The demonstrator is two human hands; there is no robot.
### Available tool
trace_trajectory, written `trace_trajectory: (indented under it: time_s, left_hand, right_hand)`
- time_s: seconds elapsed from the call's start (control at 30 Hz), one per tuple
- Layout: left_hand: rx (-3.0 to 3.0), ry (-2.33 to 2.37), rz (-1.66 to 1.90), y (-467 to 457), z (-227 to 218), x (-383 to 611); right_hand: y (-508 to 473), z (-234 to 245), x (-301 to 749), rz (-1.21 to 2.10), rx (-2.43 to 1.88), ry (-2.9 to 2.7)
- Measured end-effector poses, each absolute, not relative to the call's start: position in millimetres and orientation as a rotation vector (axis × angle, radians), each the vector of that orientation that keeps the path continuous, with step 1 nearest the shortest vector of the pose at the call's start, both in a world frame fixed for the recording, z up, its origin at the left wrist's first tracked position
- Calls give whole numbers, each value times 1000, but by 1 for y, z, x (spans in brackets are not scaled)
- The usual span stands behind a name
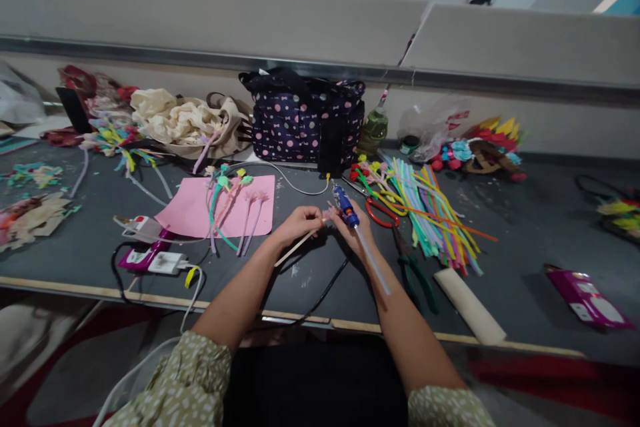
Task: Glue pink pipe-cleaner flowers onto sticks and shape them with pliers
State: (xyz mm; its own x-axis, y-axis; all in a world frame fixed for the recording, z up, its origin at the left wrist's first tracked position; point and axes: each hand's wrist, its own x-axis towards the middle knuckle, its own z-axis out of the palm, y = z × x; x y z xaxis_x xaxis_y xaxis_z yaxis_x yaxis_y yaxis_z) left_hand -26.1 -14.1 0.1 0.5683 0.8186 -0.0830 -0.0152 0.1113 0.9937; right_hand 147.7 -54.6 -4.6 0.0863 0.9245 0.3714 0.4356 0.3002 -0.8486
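My left hand (296,223) is closed in a pinch on a thin wooden stick (295,249) that slants down to the left, with a small pink piece at its tip near my fingers. My right hand (356,230) is wrapped round a blue glue gun (345,205), its nozzle pointing at the stick's tip; a clear glue stick (373,260) juts back over my forearm. Both hands meet above the dark table (520,233). A black cord (320,293) runs off the front edge below them.
Pink paper (195,210) with finished pipe-cleaner flowers lies left; a heap of coloured pipe cleaners (430,207), red scissors (380,213) and green pliers (417,273) lie right. A polka-dot bag (300,120) stands behind. A power strip (150,257), a cardboard tube (470,307) and a purple packet (585,297) sit near the front.
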Motion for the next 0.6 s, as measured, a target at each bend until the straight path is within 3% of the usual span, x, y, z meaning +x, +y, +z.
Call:
trace_trajectory:
  time_s: [0.3,0.6]
  left_hand:
    - [1167,800,871,-11,5,-28]
    - [1121,818,951,-7,0,-29]
  right_hand:
    - [-53,-8,144,608,-1263,-1161]
    - [-53,-11,140,629,-1224,-1216]
